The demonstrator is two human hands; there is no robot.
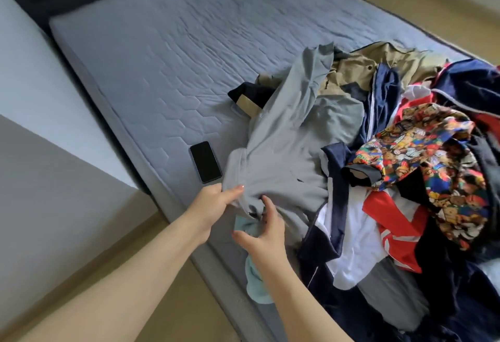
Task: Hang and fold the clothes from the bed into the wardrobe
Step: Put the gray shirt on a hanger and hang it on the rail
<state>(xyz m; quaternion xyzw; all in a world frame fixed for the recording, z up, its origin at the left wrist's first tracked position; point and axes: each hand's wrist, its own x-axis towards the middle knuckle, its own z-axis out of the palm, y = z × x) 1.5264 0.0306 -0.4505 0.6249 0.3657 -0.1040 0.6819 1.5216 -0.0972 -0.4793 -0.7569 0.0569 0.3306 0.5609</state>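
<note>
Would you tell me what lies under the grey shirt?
A light blue cloth pokes out from under the grey shirt at its near edge, a dark garment at its far edge; the shirt hides the rest of both.

The left hand [213, 206] pinches the near-left edge of the grey garment [281, 157], thumb on top. The right hand [266, 233] is just beside it, fingers spread, above a light-blue cloth [255, 282]. The garment lies on the bed [151, 52], overlapping the clothes pile [405, 152] at right. A phone [205, 161] lies just left of the garment.
</note>
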